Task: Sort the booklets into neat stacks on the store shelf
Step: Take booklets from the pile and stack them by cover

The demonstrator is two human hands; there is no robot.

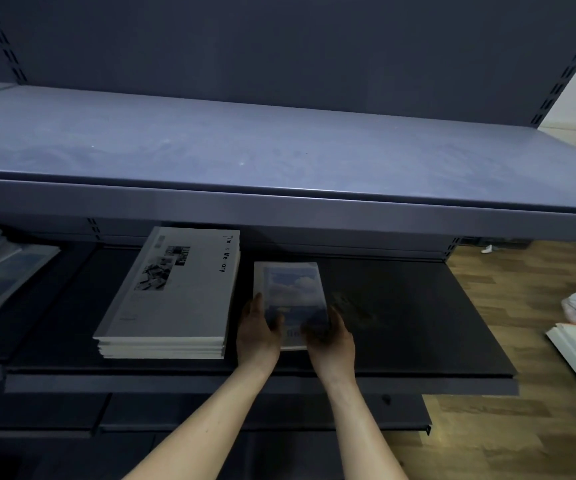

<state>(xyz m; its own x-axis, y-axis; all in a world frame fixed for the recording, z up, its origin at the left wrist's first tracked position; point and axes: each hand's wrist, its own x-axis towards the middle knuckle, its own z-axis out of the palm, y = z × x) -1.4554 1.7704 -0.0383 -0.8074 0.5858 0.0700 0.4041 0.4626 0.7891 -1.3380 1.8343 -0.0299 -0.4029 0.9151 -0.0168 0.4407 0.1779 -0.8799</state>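
The small stack of glossy blue-covered booklets (288, 299), mid-shelf near the dark shelf's (418, 341) front edge, is gripped at both near corners by left hand (258, 332) and right hand (331, 336); light, floppy, probably slippery, best squared by its side edges.

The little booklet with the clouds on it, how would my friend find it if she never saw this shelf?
Look at the dark lower shelf, under the wide grey shelf. Right of the tall stack of big white booklets sits a smaller stack, held between the left hand and right hand. Its top one is the cloud booklet: small, blue sky picture, not white with black photos.
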